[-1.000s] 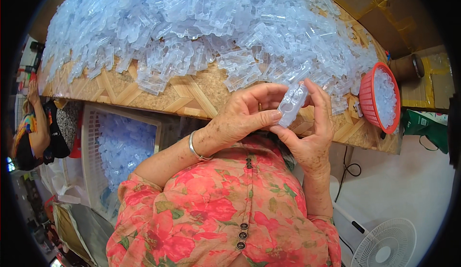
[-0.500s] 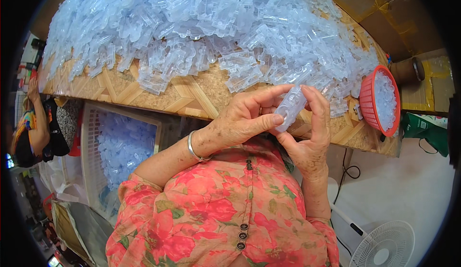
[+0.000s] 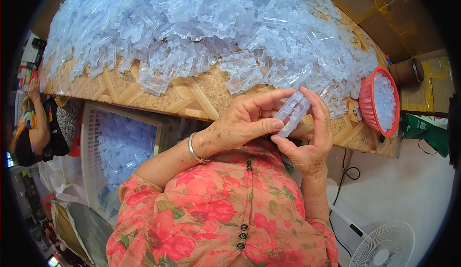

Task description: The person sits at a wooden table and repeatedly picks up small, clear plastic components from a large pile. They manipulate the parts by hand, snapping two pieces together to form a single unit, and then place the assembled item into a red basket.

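Heaps of clear plastic parts [image 3: 201,31] cover my woven-pattern bench [image 3: 192,96].
Both hands, left hand [image 3: 245,120] and right hand [image 3: 309,137], pinch one clear clip [image 3: 293,113]; red basket [image 3: 382,101] and white fan [image 3: 386,245] nearby.

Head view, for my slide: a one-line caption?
Both hands, left hand and right hand, hold a clear plastic piece.

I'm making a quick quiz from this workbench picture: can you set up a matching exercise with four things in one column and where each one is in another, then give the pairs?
Things:
1. clear plastic piece
2. red basket
3. white crate
4. white fan

Places:
A. on the floor at the lower right
B. below the table edge on the left, filled with clear pieces
C. pinched between the left hand and right hand
D. on the right end of the table, beside the big heap

Pairs: 1-C, 2-D, 3-B, 4-A
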Motion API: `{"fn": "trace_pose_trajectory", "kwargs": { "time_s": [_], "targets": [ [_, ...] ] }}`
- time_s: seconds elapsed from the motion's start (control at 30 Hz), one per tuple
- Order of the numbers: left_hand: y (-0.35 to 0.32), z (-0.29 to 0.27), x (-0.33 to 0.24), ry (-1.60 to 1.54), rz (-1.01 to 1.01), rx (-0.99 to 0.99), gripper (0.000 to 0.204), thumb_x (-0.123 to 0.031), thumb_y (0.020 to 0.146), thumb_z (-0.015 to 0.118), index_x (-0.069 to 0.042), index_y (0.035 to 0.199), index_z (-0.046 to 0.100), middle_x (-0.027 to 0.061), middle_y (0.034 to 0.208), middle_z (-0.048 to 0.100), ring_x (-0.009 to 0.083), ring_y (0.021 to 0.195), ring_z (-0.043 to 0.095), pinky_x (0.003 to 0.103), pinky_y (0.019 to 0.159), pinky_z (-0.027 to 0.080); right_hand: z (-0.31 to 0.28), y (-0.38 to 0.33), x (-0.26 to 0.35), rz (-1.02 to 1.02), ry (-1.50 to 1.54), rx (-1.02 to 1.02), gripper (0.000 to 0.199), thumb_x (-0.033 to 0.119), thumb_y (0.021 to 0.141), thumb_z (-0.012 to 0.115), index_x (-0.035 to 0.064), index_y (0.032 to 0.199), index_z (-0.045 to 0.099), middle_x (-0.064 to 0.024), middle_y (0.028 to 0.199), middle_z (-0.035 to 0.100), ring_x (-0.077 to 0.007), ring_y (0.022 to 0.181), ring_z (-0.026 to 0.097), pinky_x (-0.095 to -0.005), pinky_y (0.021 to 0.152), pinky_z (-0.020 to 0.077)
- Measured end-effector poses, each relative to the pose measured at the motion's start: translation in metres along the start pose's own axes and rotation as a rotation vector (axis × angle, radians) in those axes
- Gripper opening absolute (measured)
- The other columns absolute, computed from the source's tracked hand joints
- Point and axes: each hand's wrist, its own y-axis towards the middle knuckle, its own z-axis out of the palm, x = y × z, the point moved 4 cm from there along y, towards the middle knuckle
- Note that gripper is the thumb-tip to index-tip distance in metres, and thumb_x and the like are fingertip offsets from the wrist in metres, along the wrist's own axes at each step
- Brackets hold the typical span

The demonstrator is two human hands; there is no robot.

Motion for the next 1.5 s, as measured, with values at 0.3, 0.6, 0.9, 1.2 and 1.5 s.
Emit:
{"fn": "trace_pose_trajectory", "kwargs": {
  "time_s": [0.3,0.6,0.9,1.2,1.5],
  "targets": [
    [-0.001,-0.002,0.001,0.043,-0.009,0.001,0.066,-0.01,0.099,0.068,-0.004,0.158,0.038,0.0133,0.146,0.056,0.0192,0.131,0.055,0.035,0.107,0.048,0.003,-0.001,-0.003,0.007,0.017,0.002,0.091,0.02,0.064,0.093,0.0009,0.143,0.052,-0.0189,0.141,0.058,-0.0355,0.129,0.057,-0.0454,0.109,0.0465],
    [-0.002,0.003,-0.01,0.589,0.155,0.066,0.07,-0.017,0.102,0.065,-0.001,0.16,0.03,0.0152,0.149,0.053,0.0178,0.132,0.053,0.031,0.106,0.047,0.007,-0.005,-0.01,0.009,-0.012,-0.042,0.087,0.024,0.067,0.093,-0.0002,0.141,0.053,-0.0188,0.137,0.061,-0.0351,0.125,0.06,-0.0448,0.107,0.0487],
    [-0.001,0.012,-0.012,0.78,0.141,0.021,0.071,-0.018,0.097,0.065,0.002,0.157,0.033,0.0233,0.128,0.063,0.0329,0.105,0.066,0.04,0.094,0.051,0.018,-0.018,-0.012,0.077,-0.167,-0.149,0.093,0.039,0.066,0.095,-0.0013,0.139,0.055,-0.0191,0.133,0.064,-0.0343,0.12,0.063,-0.0438,0.101,0.0513],
    [0.006,0.003,-0.014,1.178,0.328,-0.048,0.052,-0.008,0.089,0.07,-0.003,0.139,0.054,0.0203,0.115,0.064,0.0393,0.098,0.062,0.045,0.085,0.051,0.004,-0.003,-0.007,-0.046,-0.241,0.055,0.058,0.012,0.076,0.082,0.0023,0.13,0.062,-0.015,0.126,0.065,-0.0354,0.117,0.061,-0.0465,0.103,0.0449],
    [0.009,-0.005,-0.011,1.301,0.498,-0.127,0.046,-0.004,0.077,0.079,0.0,0.121,0.065,0.0177,0.114,0.066,0.0374,0.099,0.063,0.044,0.084,0.051,0.008,-0.004,-0.022,-0.014,-0.204,0.047,0.044,0.009,0.077,0.081,0.0032,0.118,0.066,-0.0147,0.113,0.067,-0.0356,0.106,0.063,-0.0478,0.096,0.0473]
  ]
}}
